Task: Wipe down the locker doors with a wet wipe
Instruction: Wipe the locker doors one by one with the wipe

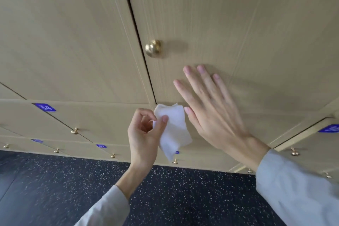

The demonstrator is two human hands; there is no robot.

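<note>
A tall beige wood-grain locker door point(229, 16) with a brass knob point(153, 48) fills the upper right. My left hand point(143, 134) pinches a white wet wipe point(174, 130) between thumb and fingers, and the wipe hangs just below the door's bottom edge. My right hand point(211, 108) is spread with straight fingers over the lower part of that door, right of the wipe; whether it touches the door I cannot tell.
A second tall door point(64, 33) is on the left. Below run rows of small lockers with brass knobs point(74, 131) and blue number labels point(45, 107). A dark speckled floor point(55, 185) lies beneath. Another small locker door point(311, 139) at the right stands slightly ajar.
</note>
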